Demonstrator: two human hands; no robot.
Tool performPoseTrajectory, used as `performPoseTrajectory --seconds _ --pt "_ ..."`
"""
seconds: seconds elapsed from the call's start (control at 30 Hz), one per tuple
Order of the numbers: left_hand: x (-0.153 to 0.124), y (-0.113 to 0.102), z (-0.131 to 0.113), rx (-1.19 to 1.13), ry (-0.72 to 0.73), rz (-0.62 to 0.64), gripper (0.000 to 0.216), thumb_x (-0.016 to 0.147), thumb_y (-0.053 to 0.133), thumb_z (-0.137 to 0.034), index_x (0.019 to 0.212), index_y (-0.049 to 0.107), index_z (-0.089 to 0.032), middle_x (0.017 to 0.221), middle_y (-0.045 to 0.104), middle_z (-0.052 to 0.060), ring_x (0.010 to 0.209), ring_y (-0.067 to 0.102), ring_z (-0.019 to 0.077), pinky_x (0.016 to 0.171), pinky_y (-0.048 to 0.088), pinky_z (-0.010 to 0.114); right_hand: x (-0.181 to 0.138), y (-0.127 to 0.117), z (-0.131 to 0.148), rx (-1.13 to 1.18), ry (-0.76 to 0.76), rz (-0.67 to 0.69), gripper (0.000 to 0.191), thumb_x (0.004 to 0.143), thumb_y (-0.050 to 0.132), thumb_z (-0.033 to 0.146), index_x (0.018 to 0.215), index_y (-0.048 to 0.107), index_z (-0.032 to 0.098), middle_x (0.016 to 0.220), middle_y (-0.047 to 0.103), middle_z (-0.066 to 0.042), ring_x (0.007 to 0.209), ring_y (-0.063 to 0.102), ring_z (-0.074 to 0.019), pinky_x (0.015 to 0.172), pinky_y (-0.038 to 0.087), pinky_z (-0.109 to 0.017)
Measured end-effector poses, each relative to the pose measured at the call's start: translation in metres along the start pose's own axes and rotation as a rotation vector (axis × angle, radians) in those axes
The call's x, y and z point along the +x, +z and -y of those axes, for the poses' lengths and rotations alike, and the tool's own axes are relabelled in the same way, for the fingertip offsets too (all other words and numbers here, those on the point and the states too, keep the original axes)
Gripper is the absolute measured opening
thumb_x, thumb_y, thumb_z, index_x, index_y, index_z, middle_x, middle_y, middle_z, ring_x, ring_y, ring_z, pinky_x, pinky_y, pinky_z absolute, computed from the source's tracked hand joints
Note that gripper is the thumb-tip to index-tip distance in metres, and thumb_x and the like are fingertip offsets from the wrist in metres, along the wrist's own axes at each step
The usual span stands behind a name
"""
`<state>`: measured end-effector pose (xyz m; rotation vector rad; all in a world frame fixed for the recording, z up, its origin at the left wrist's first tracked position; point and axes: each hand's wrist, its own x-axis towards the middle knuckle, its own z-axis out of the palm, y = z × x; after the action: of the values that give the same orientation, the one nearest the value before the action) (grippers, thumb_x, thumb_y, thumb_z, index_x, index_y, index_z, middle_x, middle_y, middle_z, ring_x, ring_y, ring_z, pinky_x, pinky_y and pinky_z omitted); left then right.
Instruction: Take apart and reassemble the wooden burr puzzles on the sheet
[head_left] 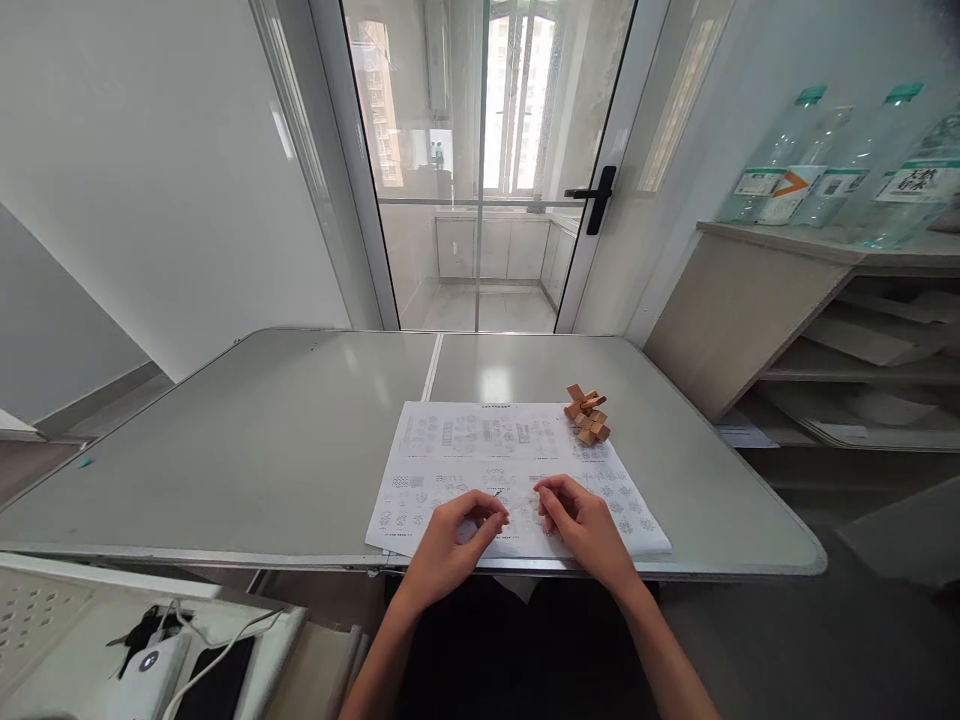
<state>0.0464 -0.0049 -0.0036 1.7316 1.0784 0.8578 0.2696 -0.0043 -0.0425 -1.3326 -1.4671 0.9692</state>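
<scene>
Glass door (480, 160) centred, daylight coming through. White wall (150, 180) left of door. Glossy grey table (262, 430) before door. Wooden shelf unit (750, 310) right of door, plastic bottles (787, 160) on top.

Bare left hand (450, 545), bare right hand (589, 530); both forearms uncovered down to frame edge.

We see a grey folding table (262, 450), seam down its middle. A printed sheet (480, 440) lies flat at the near edge, and a wooden puzzle (588, 415) sits on the sheet's far right corner.
</scene>
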Motion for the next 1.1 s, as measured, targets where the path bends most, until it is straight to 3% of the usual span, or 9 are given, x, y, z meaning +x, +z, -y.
performPoseTrajectory --seconds 1.1 --pt "-0.0007 -0.0004 -0.0007 0.023 0.006 -0.002 0.028 0.099 0.058 -0.047 0.096 0.072 -0.022 0.094 0.076 0.005 0.089 0.068 0.0215 0.086 0.056 0.034 0.0001 0.0004 0.0011 -0.003 -0.009 -0.016 0.053 0.095 0.053 0.071 0.098 0.069 0.021 0.076 0.070 -0.005 0.062 0.064 -0.0204 0.065 0.054 -0.034"
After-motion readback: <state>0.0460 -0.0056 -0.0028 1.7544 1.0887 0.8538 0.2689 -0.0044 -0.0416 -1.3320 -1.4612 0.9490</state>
